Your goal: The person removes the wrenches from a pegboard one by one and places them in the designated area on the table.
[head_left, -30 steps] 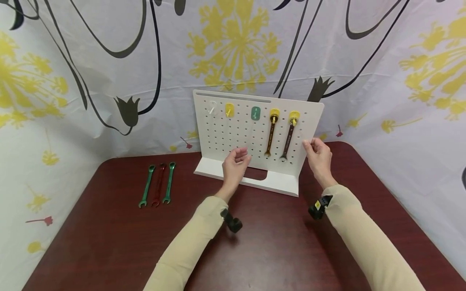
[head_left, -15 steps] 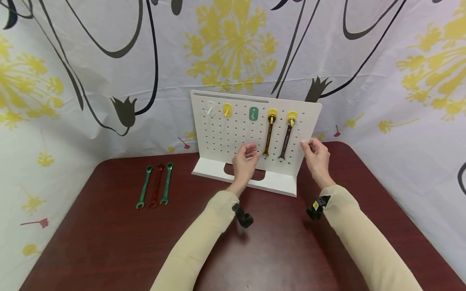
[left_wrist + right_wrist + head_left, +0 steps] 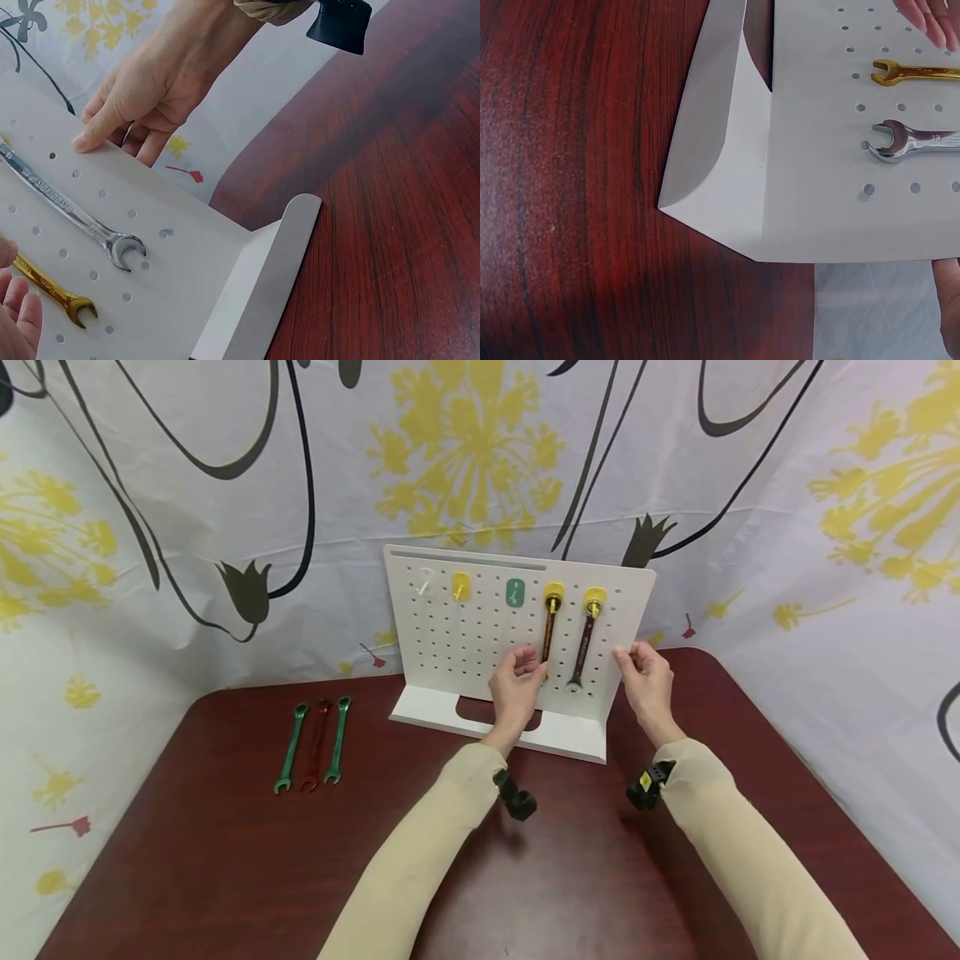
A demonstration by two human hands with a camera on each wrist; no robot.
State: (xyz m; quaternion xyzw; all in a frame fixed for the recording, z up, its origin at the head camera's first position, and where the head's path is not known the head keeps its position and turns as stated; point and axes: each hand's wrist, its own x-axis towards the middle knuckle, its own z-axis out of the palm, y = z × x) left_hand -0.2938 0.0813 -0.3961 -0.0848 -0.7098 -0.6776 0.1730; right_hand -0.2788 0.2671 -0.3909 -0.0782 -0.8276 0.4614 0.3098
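A white pegboard (image 3: 450, 643) stands on the table, carrying several adhesive hooks along its upper part. From two yellow hooks on its right hang a gold combination wrench (image 3: 550, 625) and a silver combination wrench (image 3: 583, 647), their open ends pointing down. My left hand (image 3: 517, 689), fingers loosely bent, is beside the lower shaft of the gold wrench and partly covers it in the head view. In the left wrist view the gold wrench's open end (image 3: 79, 306) shows beyond those fingers. My right hand (image 3: 649, 687) pinches the board's right edge, thumb on the front face.
To the left on the table (image 3: 187, 843) lie a green wrench (image 3: 291, 747), a red wrench (image 3: 316, 745) and another green wrench (image 3: 338, 739), side by side. A clear hook (image 3: 425, 581), a yellow hook (image 3: 461, 587) and a green hook (image 3: 515, 592) bear no wrench.
My left hand has moved right across the board's front to the gold wrench. The right hand keeps its hold on the board's edge. The head view has shifted slightly.
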